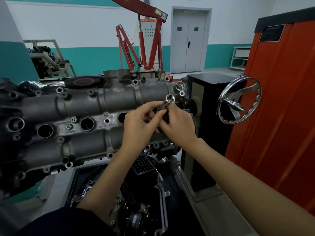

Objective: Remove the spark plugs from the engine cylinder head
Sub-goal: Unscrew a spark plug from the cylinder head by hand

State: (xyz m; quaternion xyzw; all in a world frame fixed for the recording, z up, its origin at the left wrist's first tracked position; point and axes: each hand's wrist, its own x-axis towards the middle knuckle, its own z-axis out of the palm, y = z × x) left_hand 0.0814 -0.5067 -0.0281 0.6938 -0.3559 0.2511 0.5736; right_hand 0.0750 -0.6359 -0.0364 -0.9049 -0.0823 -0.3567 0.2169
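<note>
Behind the cylinder head (71,106), teal-banded walls, grey double door (189,41).

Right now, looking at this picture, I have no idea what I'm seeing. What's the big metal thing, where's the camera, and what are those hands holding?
The camera sits on the person's head, looking down at their own hands. The big grey metal block is an engine cylinder head on a stand; its round dark holes are the spark plug wells. The left hand and right hand together hold a shiny socket tool, open end facing the camera. A black-handled tool lies on top of the engine. The chrome handwheel is at the right.
</note>
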